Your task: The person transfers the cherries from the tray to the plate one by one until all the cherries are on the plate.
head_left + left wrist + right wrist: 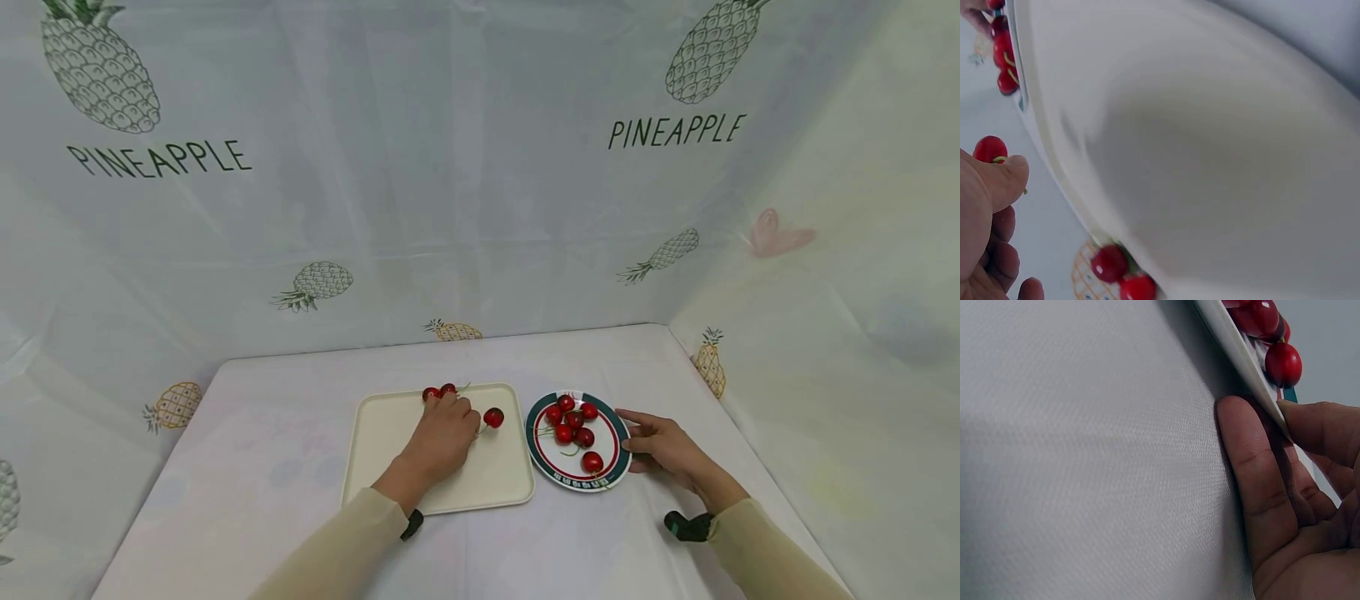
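Note:
My left hand (442,429) is over the cream tray (375,458), its fingers loosely bent and reaching toward two cherries (431,394) at the far rim. Another cherry (493,417) lies on the tray right of this hand; in the left wrist view it shows behind the thumb (1010,181), its stem beside the thumb tip. My right hand (663,446) grips the right edge of a round plate (542,458), thumb on the rim and fingers underneath, as the right wrist view shows. Several red cherries (573,420) with stems lie on this plate.
Tray and plate stand side by side on a table with a white cloth (262,467). Behind the table hangs a pale curtain (450,167) printed with pineapples, and another pale sheet (847,333) hangs along the right side.

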The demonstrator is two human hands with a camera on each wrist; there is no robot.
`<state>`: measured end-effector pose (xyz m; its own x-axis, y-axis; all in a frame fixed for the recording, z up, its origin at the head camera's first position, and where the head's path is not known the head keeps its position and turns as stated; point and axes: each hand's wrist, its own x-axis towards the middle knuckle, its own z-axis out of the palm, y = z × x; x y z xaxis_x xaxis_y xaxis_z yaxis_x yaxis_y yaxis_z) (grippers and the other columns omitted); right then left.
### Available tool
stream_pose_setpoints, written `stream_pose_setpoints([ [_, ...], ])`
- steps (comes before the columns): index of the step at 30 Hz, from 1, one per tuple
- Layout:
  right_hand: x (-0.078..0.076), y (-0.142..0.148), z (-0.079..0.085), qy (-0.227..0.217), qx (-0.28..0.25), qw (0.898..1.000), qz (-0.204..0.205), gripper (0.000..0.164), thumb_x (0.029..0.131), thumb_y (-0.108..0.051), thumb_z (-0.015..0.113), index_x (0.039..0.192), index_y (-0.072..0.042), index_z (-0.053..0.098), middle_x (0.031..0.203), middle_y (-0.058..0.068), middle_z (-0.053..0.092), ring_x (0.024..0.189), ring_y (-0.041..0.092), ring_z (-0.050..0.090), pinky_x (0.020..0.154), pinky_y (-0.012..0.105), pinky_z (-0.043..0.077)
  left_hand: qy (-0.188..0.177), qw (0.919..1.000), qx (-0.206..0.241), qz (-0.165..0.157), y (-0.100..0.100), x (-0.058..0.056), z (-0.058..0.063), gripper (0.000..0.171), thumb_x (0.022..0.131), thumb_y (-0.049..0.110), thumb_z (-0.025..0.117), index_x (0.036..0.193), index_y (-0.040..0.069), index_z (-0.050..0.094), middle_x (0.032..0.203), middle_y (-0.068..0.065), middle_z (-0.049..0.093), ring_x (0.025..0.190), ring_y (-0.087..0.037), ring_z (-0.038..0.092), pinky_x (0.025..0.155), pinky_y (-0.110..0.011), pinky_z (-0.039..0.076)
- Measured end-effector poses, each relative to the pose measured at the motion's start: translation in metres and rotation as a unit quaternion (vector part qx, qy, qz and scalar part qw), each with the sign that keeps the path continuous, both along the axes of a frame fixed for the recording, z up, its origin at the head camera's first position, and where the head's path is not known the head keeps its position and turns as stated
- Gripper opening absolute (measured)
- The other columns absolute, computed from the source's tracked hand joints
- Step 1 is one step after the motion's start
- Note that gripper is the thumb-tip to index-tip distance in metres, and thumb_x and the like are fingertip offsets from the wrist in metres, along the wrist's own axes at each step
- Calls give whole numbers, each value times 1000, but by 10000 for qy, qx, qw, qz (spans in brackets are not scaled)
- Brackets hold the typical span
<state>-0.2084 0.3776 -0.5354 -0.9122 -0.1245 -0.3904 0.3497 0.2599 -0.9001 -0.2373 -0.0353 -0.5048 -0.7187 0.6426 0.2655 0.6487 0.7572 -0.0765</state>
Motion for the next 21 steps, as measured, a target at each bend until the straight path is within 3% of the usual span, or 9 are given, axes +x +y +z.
stream_pose_setpoints([
  [10,0,-1,0,-18,-9,10000,-35,68,102,-7,67,163,-6,36,134,22,64,95,24,73,80,39,64,-249,9984,-430,-279,46,8,7,15,104,27,67,112,16,73,103,1,63,94,-18,48,84,-35,40],
  [21,0,0,1,-33,-23,10000,-39,68,102,-7,66,163,-5,36,136,23,63,95,24,73,80,39,64,-425,9955,-686,-495,75,13,0,19,107,27,62,120,20,74,107,4,64,95,-15,46,83,-32,37],
])
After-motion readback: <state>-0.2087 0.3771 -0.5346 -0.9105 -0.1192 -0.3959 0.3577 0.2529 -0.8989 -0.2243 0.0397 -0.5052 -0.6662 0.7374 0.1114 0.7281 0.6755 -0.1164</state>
